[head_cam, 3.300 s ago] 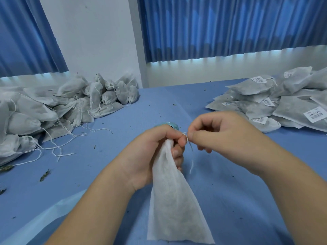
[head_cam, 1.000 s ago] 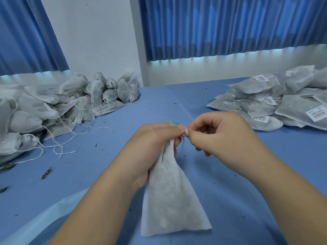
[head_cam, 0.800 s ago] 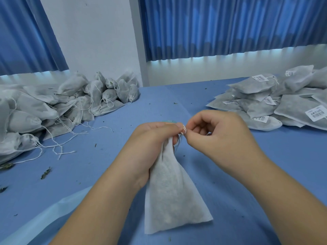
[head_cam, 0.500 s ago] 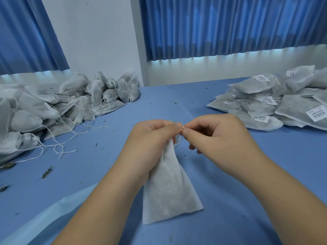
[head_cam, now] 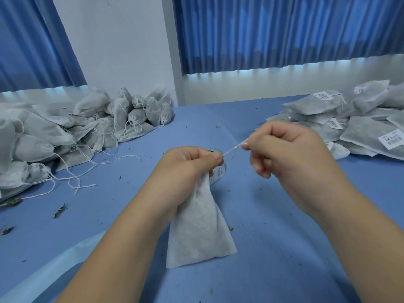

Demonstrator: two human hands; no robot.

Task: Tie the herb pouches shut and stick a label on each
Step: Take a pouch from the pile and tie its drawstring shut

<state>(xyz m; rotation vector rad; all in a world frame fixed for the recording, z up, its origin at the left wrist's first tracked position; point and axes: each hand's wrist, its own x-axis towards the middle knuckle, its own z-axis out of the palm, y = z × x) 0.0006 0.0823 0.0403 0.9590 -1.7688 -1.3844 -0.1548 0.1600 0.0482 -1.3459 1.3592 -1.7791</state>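
- The left hand [head_cam: 185, 169] grips the neck of a pouch [head_cam: 199, 228]; the pouch hangs below the fist, its bottom edge on the blue table [head_cam: 284, 248].
- The right hand [head_cam: 290, 158] pinches the string [head_cam: 235, 147], stretched taut from the left fist up to the right.

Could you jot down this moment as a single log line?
step: tying pouch | left hand: grips pouch neck | right hand: pinches string, taut | pouch base: on table
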